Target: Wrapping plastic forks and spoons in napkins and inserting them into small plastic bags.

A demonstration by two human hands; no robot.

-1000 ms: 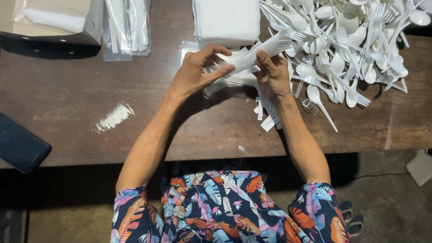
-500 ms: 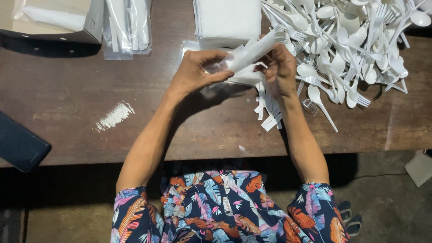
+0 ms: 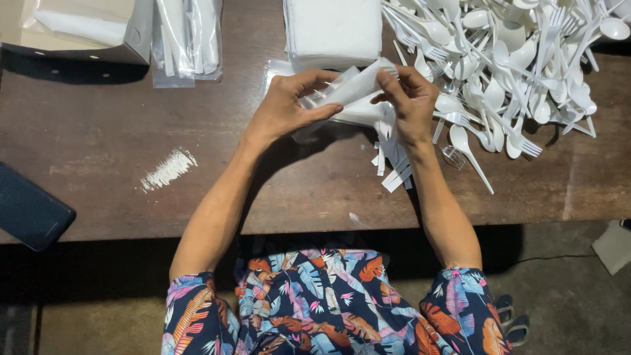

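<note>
From the head camera, the left hand (image 3: 286,108) and the right hand (image 3: 413,98) together hold a clear plastic sleeve (image 3: 351,89) just above the wooden counter (image 3: 118,158), fingers of both closed around it. White plastic cutlery seems to be inside the sleeve, though that is hard to tell. A stack of white napkins (image 3: 334,29) lies just beyond the hands. To the right spreads a heap of white plastic spoons and forks (image 3: 519,59). A dark phone (image 3: 29,210) rests at the counter's left edge.
</note>
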